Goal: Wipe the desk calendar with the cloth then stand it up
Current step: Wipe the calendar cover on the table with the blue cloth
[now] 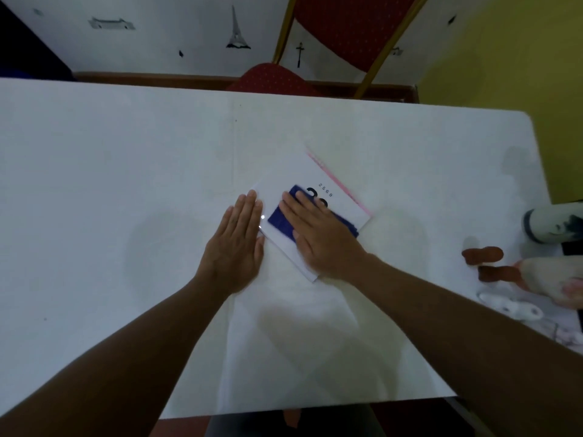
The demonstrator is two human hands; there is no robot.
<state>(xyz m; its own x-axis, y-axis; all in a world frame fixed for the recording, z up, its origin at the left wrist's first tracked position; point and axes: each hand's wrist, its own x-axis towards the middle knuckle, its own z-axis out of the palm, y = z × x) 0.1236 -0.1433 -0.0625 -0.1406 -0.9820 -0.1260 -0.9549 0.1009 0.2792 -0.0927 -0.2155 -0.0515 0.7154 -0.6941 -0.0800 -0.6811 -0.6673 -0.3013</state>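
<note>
Lying flat on the white desk (pixel 126 171), slightly right of centre and turned diagonally: the desk calendar (pixel 285 181), pink binding edge pointing away to the right. Pressing a blue cloth (pixel 279 220) onto the calendar's face with the right hand (pixel 318 234), palm down, fingers spread and flat, not curled into a clenched grip; cloth pinned under the palm rather than pinched. Bracing the calendar's near-left edge with the left hand (pixel 235 244), also flat and released, fingertips just touching the card, palm resting on the desk.

Judging the calendar as light, thin and stiff, with a glossy face likely to slide on the smooth desk under rubbing, hence the bracing. Cloth looking soft and limp, conforming easily. For standing up later, probably best taking hold along the two long edges or at the pink bound edge, lifting there and spreading the base; folding mechanism not visible from here.

Leaving plenty of bare desk to the left, in front and behind for sweeping strokes. Crowding only at the far right edge, where a pale cylinder (pixel 552 225), brownish small objects (pixel 484 255) and other blurred items sit well apart from the calendar. Near desk edge close to the forearms.
</note>
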